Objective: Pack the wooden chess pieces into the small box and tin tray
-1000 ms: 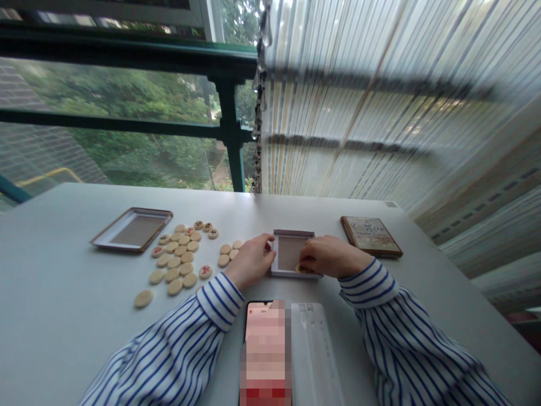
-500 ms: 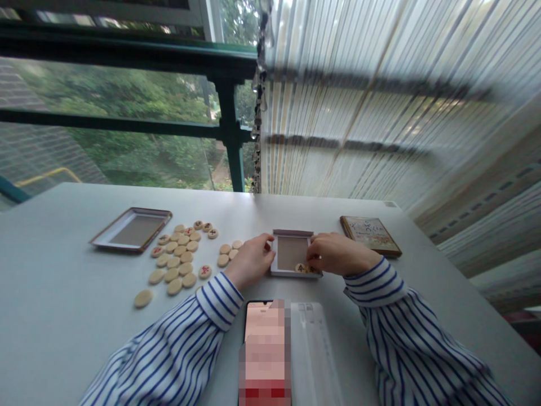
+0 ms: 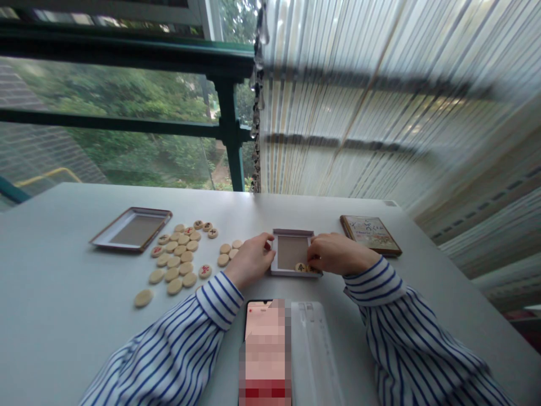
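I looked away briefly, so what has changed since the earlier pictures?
The right hand has shifted slightly right over the open white-walled box, uncovering a round wooden piece with a black character. Its fingers are now at a second wooden piece beside it. The left hand and loose pale wooden discs stayed put.

ok your count: round pale wooden discs [image 3: 190, 279], two in your shallow white-walled tray [image 3: 275, 262], four visible in small bunch, roughly two dozen in big spread, too packed to be exact. Outside tray you've got four showing black characters, three red. Shallow brown-rimmed tray [image 3: 137, 230], one. Flat brown-edged printed box [image 3: 371, 234], one. Black-edged phone [image 3: 265, 349], one. Whitish oblong case [image 3: 315, 349], one.
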The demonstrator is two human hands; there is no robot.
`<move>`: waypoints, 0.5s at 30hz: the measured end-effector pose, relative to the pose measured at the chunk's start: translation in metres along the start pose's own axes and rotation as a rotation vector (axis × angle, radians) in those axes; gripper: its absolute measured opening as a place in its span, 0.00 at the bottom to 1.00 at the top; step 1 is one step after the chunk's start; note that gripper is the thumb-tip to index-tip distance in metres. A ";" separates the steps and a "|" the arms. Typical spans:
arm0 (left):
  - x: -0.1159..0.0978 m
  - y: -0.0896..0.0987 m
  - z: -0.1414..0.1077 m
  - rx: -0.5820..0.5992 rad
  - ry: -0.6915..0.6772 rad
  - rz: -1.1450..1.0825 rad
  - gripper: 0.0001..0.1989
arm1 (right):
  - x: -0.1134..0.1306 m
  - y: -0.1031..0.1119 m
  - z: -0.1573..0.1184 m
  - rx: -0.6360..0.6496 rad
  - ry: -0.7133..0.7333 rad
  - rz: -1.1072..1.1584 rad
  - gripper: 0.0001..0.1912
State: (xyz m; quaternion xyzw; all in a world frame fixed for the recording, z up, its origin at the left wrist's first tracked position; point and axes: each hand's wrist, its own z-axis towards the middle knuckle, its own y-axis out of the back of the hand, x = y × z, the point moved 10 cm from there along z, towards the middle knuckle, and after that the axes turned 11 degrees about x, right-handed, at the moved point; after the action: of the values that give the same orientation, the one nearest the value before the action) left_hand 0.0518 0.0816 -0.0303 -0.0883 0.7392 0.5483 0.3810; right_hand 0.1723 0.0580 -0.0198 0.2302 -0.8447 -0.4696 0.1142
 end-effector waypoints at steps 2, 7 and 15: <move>0.000 0.000 0.000 0.005 0.003 -0.001 0.14 | 0.000 0.000 0.000 0.000 -0.002 -0.002 0.13; 0.000 -0.001 0.000 0.012 0.003 -0.009 0.15 | 0.002 0.001 -0.001 -0.019 0.014 -0.009 0.13; 0.000 0.000 0.000 0.010 0.014 -0.007 0.15 | 0.000 0.001 -0.001 -0.024 0.006 -0.008 0.13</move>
State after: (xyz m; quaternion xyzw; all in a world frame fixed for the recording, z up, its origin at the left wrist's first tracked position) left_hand 0.0520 0.0818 -0.0309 -0.0926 0.7443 0.5426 0.3782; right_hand 0.1727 0.0580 -0.0189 0.2337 -0.8378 -0.4792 0.1177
